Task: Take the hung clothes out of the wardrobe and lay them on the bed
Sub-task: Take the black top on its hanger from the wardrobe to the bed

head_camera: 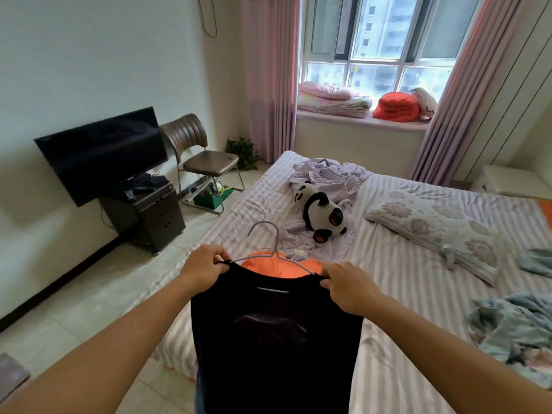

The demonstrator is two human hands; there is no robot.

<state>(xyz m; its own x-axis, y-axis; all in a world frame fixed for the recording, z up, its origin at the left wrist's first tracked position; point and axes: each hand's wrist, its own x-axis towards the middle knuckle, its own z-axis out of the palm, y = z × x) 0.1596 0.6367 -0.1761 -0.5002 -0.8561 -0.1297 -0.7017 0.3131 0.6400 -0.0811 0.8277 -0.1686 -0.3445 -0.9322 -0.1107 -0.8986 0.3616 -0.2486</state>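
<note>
Holding a black shirt (274,339) by its shoulders, no legible writing.

Both bare forearms reach forward from the bottom corners, converging toward centre frame. Left hand (200,266) knuckles up, fingers curled in, thumb and fingertips pinching at the tips in a tight grip. Right hand (346,286) mirrors it a little lower, back of hand up, fingers curled under in a pinch grip. Hands level-ish, apart, wrists straight, elbows out of frame.
</note>
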